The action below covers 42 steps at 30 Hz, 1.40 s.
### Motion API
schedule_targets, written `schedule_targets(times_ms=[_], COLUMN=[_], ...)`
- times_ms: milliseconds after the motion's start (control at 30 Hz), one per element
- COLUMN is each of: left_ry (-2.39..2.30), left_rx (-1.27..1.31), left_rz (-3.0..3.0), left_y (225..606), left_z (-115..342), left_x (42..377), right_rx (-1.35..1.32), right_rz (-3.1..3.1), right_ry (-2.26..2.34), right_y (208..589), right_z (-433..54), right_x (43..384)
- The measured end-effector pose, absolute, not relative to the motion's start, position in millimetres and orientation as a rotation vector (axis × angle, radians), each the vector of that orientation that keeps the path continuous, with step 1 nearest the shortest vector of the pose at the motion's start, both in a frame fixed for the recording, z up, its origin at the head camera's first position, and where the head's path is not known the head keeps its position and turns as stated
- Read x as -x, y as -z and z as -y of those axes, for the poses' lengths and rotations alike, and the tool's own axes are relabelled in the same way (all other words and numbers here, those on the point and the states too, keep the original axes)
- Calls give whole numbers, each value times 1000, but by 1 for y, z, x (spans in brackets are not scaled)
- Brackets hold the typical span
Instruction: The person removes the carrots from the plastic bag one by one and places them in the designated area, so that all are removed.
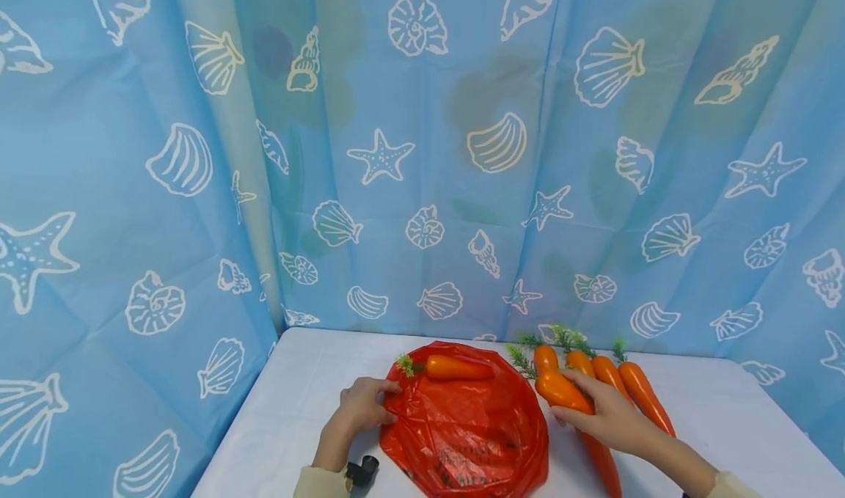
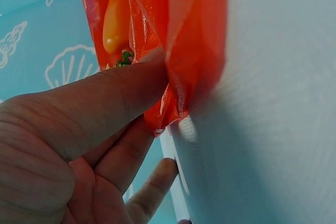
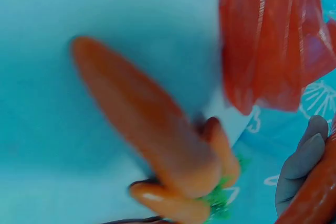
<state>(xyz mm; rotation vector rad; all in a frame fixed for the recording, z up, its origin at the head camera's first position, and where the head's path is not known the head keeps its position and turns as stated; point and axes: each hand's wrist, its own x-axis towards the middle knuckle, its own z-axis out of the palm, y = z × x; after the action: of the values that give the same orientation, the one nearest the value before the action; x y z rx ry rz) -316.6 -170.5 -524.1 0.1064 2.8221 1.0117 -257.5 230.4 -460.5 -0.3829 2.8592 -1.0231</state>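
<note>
A red plastic bag (image 1: 472, 425) lies spread on the white table, its rim rolled into a round opening. My left hand (image 1: 366, 404) pinches the left rim of the bag (image 2: 194, 35) between thumb and fingers. One orange toy carrot (image 1: 455, 368) with green leaves lies inside, along the far rim. Right of the bag, my right hand (image 1: 610, 414) holds another carrot (image 1: 560, 391) above the table, fingers curled round it. In the right wrist view, the fingers (image 3: 302, 163) show against the held carrot (image 3: 315, 195); its far end is out of frame.
Several more carrots (image 1: 643, 392) lie on the table (image 1: 310, 381) under and beyond my right hand, leafy ends toward the back. A blue curtain with white shells (image 1: 422, 190) hangs behind the table and on its left. A small black device (image 1: 362, 472) is at my left wrist.
</note>
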Motion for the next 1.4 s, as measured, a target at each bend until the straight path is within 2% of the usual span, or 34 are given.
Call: schedule_targets(times_ms=[933,1167,1400], left_ry=[-1017,-998,-990], left_rx=[-116,-150,-159], left_rz=[-2830,-2832,-2830], left_y=[524,524,522], left_z=[171,171,172], left_x=[317,317,316], right_rx=[66,-156,-238], right_rz=[-2940,-2842,-2864], right_ry=[875,979,989], right_y=[482,486,489], right_z=[-262,-263,-271], right_x=[256,256,257])
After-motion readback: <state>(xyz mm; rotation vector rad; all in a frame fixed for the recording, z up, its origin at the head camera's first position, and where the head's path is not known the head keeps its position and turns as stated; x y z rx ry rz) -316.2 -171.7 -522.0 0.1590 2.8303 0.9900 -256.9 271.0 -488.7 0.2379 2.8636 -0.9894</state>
